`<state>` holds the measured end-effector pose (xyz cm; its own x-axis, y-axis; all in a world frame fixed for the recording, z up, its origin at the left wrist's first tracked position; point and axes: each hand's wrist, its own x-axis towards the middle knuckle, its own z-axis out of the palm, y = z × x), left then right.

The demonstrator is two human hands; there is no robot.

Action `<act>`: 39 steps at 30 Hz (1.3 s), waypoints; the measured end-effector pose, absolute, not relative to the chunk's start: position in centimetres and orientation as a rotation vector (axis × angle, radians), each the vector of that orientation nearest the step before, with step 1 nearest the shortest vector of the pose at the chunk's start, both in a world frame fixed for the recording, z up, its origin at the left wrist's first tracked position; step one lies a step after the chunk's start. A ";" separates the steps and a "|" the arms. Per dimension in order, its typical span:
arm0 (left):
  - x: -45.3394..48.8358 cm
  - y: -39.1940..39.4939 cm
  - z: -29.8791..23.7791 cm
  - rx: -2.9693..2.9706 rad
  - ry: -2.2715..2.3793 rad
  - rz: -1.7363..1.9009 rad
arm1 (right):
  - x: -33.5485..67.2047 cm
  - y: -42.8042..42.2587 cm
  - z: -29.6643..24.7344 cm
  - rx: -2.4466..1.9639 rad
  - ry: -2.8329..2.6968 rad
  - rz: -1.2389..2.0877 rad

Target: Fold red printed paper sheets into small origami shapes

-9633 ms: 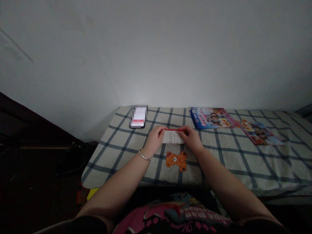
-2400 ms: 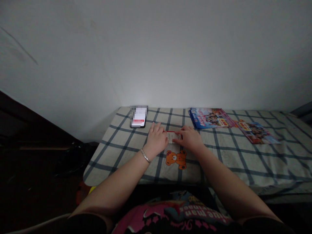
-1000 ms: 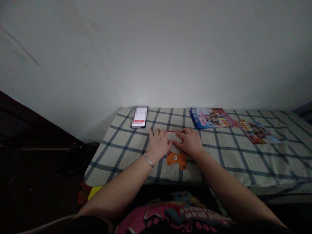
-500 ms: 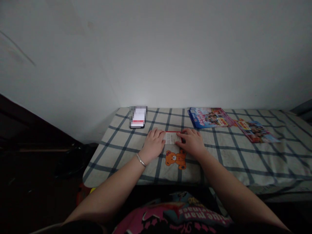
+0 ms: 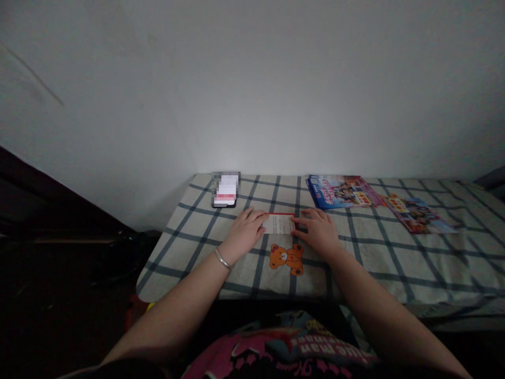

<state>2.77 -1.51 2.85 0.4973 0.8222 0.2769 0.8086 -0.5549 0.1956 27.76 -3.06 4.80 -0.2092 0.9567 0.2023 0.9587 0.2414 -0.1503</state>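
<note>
A small folded paper (image 5: 280, 225), white with printed lines and a red far edge, lies flat on the checked tablecloth between my hands. Against its left edge rest the fingertips and thumb of my left hand (image 5: 246, 229), stretched out low over the cloth. My right hand (image 5: 319, 230) touches the right edge the same way, its fingers and thumb spread apart. Just in front of the paper is an orange teddy bear figure (image 5: 286, 259), flat on the cloth. A silver bracelet (image 5: 223, 258) circles my left wrist.
A phone with a lit, blurred screen (image 5: 226, 189) lies at the back left. Colourful leaflets (image 5: 339, 190) are stacked at the back right, with another leaflet (image 5: 422, 215) beside them. The tablecloth (image 5: 189, 247) reaches a white wall (image 5: 252, 95).
Both hands have slid slightly outward along the paper, so more of its printed face shows. The paper stays in place, and the view has shifted a little.
</note>
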 end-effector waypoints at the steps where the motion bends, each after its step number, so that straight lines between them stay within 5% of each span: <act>1: 2.8 -1.5 2.8 2.681 1.465 0.527 | 27.8 -3.1 4.8 -1.794 -2.262 -0.009; 39: 2.2 -1.3 2.0 2.615 1.402 0.706 | 27.4 -2.8 3.3 -1.596 -2.254 -0.030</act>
